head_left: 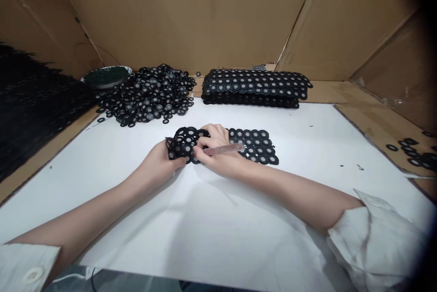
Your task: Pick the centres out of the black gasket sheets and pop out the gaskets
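A mat of joined black discs with pale grey centres (257, 146) lies on the white table top in front of me. My left hand (164, 157) is closed on the mat's left end, the thumb along its near edge, where the discs bulge up. Over the middle of the mat is my right hand (216, 146), its fingers closed round a flat reddish-brown stick-like tool (225, 148). The tool's back end points right; its working tip is hidden by my fingers. Both hands are close together, with some discs visible between them.
Behind the hands, a heap of loose black discs (150, 96) sits beside a shallow bowl with dark green contents (107, 76). A folded disc mat (256, 86) lies at the back. Dark strands (30, 105) fill the left side; black pieces (418, 153) lie right. Cardboard walls (180, 18) enclose the table.
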Demonstrator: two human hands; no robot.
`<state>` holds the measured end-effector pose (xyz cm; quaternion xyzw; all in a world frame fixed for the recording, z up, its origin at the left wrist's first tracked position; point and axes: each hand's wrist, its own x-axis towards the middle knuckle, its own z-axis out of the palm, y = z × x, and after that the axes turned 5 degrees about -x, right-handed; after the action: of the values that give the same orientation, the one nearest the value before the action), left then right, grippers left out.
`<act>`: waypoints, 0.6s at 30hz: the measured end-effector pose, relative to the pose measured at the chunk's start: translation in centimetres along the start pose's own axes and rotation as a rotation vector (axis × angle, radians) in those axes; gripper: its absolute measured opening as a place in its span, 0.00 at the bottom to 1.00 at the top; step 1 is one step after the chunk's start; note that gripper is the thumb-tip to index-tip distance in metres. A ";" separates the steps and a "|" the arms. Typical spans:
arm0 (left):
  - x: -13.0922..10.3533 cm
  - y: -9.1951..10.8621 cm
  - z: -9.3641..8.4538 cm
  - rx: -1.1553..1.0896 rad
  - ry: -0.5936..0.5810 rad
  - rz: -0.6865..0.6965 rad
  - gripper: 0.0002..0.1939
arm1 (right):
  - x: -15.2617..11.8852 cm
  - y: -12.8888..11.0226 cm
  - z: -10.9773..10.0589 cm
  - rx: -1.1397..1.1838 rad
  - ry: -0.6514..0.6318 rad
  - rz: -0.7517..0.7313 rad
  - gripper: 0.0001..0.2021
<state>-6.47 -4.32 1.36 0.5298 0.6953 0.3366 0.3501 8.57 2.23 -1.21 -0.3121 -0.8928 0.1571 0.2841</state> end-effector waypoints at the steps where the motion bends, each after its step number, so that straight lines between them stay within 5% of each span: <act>1: -0.2 0.2 0.1 0.015 0.010 0.005 0.09 | 0.0 -0.1 0.1 -0.054 0.007 -0.015 0.12; 11: -1.2 1.4 -0.4 -0.098 -0.110 -0.050 0.10 | 0.5 -0.1 0.2 -0.173 -0.031 -0.017 0.13; 18: 0.4 -0.1 -1.1 -0.019 -0.153 0.020 0.17 | 1.0 1.7 -1.1 0.320 -0.245 -0.008 0.16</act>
<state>-7.48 -4.02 1.80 0.5576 0.6580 0.3052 0.4037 9.38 4.33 -0.71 -0.2381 -0.8855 0.3330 0.2198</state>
